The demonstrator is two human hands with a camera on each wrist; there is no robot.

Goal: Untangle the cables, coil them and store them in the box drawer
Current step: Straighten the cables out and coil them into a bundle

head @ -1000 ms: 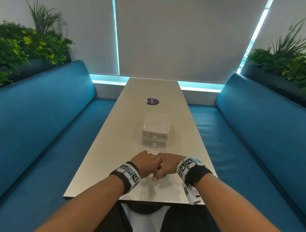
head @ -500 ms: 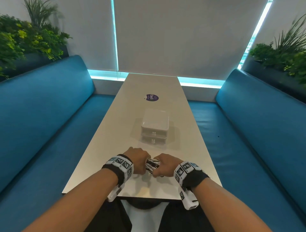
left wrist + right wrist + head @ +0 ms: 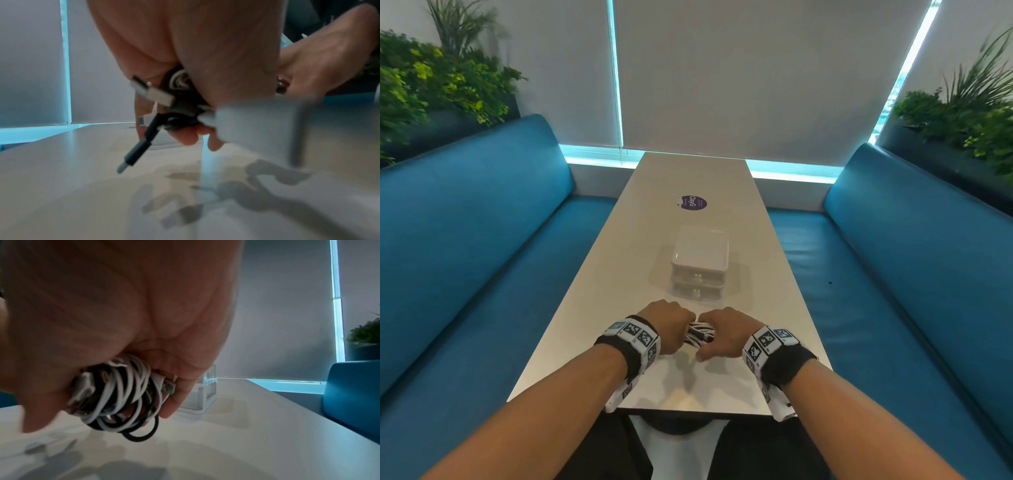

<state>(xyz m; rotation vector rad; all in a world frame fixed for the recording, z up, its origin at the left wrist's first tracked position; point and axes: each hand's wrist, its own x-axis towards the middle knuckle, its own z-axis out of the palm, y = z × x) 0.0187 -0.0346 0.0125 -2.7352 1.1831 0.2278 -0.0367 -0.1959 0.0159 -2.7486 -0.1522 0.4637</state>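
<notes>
A tangled bundle of black and white cables (image 3: pixel 700 333) hangs just above the near end of the table (image 3: pixel 592 301), gripped from both sides. My left hand (image 3: pixel 667 324) curls round its left part; a black plug (image 3: pixel 134 155) and a grey USB plug (image 3: pixel 153 93) stick out below the fingers. My right hand (image 3: pixel 722 334) curls round the right part, where white and black loops (image 3: pixel 121 395) bulge from the fist. The white two-drawer box (image 3: pixel 700 262) stands a little beyond the hands, both drawers closed.
A round purple sticker (image 3: pixel 692 202) lies on the table beyond the box. Blue padded benches (image 3: pixel 465 240) run along both sides. Planters with green plants (image 3: pixel 431 85) sit behind the backrests. A blind covers the window at the far end.
My hands, pressed together a second ago, have drawn slightly apart, and the cable bundle now shows between them. The view has tilted a little downward.
</notes>
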